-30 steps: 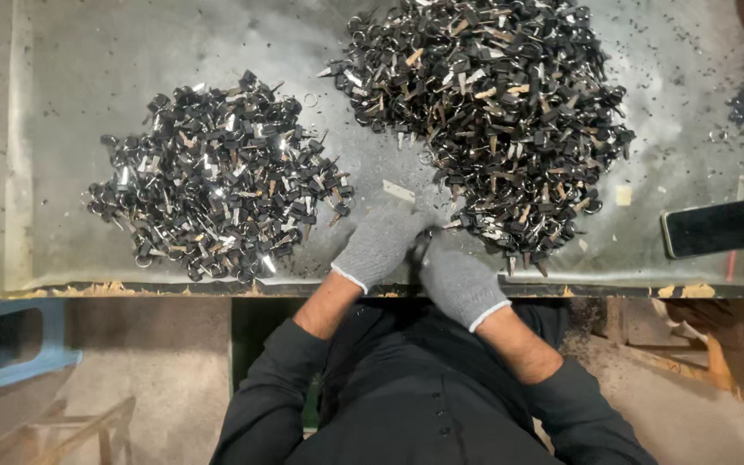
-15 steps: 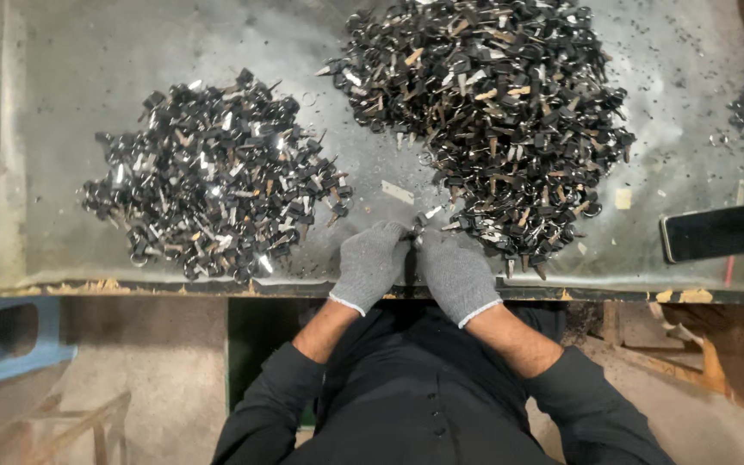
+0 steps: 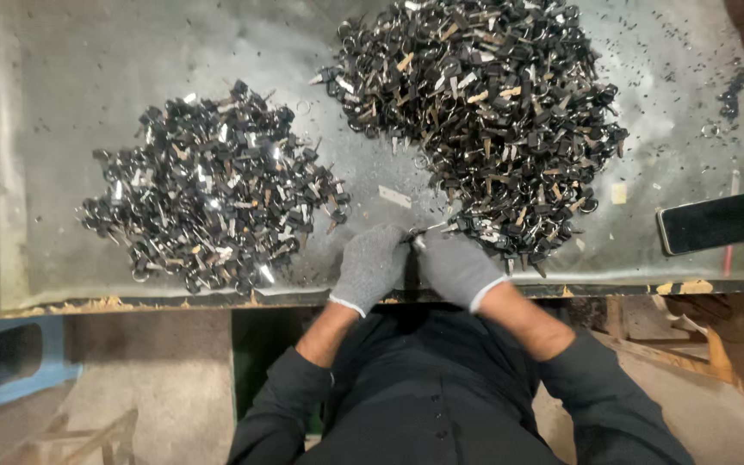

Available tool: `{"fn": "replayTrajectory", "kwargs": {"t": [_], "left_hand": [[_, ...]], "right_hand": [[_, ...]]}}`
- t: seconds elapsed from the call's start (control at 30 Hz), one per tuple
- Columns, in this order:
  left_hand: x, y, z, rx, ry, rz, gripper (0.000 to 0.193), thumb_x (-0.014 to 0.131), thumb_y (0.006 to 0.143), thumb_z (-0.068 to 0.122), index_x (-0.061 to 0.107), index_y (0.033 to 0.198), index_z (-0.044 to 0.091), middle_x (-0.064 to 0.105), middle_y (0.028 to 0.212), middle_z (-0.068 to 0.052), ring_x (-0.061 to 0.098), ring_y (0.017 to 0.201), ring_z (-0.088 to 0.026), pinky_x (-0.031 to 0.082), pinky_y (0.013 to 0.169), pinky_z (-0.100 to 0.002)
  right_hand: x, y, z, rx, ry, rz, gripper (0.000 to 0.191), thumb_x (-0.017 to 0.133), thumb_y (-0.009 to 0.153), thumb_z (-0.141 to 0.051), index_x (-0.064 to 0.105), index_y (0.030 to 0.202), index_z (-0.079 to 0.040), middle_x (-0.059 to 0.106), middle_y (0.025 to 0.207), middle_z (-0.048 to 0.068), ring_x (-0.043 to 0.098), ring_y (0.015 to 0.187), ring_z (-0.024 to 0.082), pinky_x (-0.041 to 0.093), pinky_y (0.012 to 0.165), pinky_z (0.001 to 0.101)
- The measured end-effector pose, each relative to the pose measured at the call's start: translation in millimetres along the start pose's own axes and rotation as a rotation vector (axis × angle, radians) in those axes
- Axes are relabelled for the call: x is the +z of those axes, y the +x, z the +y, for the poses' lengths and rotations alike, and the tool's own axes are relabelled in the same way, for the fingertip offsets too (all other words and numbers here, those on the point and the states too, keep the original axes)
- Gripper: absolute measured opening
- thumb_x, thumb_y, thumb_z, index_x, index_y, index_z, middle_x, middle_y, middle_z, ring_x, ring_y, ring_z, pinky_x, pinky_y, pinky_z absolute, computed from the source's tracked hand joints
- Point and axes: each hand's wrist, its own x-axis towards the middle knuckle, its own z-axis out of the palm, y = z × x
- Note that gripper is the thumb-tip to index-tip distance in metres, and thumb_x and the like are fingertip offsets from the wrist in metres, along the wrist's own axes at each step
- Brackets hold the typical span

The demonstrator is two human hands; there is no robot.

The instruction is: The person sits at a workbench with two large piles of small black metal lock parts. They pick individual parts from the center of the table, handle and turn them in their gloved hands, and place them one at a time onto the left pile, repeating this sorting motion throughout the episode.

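Both of my hands wear grey knit gloves and meet at the table's near edge. My left hand [image 3: 372, 265] and my right hand [image 3: 456, 267] pinch a small black-headed key [image 3: 424, 231] between their fingertips, just below the big pile. That large heap of black-headed keys on rings [image 3: 475, 112] lies at the upper right of the table. A smaller, flatter heap of keys [image 3: 213, 194] lies to the left of my hands.
A dark phone [image 3: 716, 221] lies face up at the table's right edge. The grey metal tabletop [image 3: 79, 103] is scratched and strewn with small bits. A blue crate [image 3: 10, 366] sits on the floor at lower left, wooden framing [image 3: 673, 336] at lower right.
My hands have drawn closer together and shifted slightly up toward the big pile, fingertips now joined on a key.
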Motion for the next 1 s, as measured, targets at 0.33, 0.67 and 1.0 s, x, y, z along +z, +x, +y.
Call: {"fn": "replayTrajectory", "kwargs": {"t": [0.33,0.67,1.0], "left_hand": [[12.1,-11.7,-3.6,0.09,0.006,0.068,0.016,0.065,0.089,0.009,0.066,0.105,0.006,0.067,0.095,-0.017,0.067,0.09,-0.039,0.054,0.076,-0.049],[19.9,-11.0,-10.6,0.138,0.0,0.119,0.018,0.062,0.085,0.005,0.065,0.102,0.005,0.066,0.094,-0.017,0.067,0.09,-0.038,0.053,0.076,-0.05],[13.5,-10.9,-6.1,0.158,0.092,0.157,0.019,0.066,0.085,0.012,0.068,0.103,0.009,0.068,0.09,-0.013,0.068,0.082,-0.035,0.054,0.069,-0.047]], "right_hand": [[31.2,-11.3,-1.9,-0.057,-0.313,0.419,0.012,0.06,0.099,-0.015,0.059,0.099,-0.004,0.067,0.081,0.018,0.072,0.075,0.036,0.059,0.062,0.0464],[25.3,-19.8,-13.4,-0.08,-0.295,0.594,0.029,0.062,0.093,-0.018,0.062,0.118,-0.002,0.069,0.08,0.016,0.072,0.07,0.034,0.057,0.058,0.0437],[-0.6,-16.8,-12.8,0.111,0.044,0.03,0.025,0.055,0.099,-0.024,0.057,0.111,-0.003,0.069,0.077,0.017,0.072,0.068,0.034,0.058,0.053,0.0457]]}}
